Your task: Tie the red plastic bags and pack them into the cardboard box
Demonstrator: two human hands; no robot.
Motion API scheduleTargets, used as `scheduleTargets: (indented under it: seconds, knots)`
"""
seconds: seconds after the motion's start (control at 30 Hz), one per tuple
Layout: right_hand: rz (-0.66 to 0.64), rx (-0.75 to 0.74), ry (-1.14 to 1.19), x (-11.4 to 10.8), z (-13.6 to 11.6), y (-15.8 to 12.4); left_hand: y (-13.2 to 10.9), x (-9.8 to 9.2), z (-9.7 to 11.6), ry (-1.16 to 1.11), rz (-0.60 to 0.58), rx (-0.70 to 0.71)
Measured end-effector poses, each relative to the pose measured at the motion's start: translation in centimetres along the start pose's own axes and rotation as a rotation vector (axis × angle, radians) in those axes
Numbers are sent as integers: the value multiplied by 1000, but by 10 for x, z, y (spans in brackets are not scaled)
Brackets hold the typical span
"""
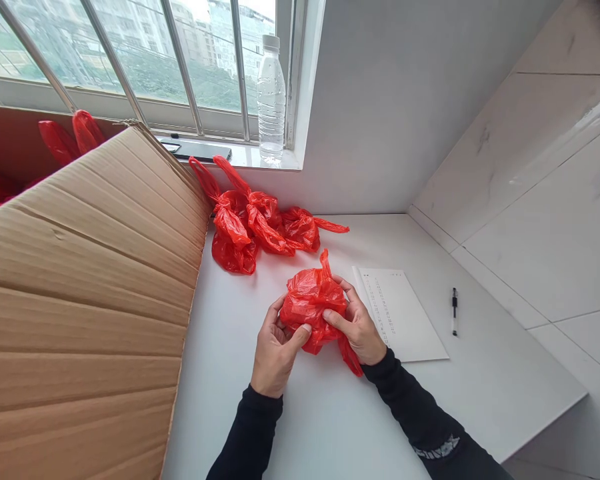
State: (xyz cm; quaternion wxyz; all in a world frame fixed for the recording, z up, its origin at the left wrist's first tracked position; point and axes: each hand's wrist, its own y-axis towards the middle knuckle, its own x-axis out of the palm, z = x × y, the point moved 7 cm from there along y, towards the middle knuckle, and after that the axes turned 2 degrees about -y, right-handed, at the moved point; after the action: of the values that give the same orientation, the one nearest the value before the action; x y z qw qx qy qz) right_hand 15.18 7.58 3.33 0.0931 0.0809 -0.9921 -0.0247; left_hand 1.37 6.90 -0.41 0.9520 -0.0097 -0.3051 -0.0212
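Between both hands is a crumpled red plastic bag (313, 303), bulging with contents I cannot make out. My left hand (275, 347) is closed on its left side, thumb across the front. On the right side my right hand (357, 323) grips it too, thumb pressed into the plastic and fingers behind. One bag end sticks up at the top, and another hangs below my right hand. Further back, several tied red plastic bags (270, 220) lie in a cluster against the wall. Just right of my right hand lies a notebook (405, 313) with handwritten columns.
A large cardboard box (90, 287) with more red bags (75, 137) inside fills the left. On the windowsill stand a clear water bottle (271, 100) and, lying flat, a phone (205, 152). A pen (455, 311) lies on the white table (510, 393) at right.
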Motion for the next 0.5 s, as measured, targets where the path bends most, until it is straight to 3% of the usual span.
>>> scheduleTargets:
  seconds: [0.5]
  knots:
    - [68,-6,-3,-2,2,-1,0,3,1,11,3,-2]
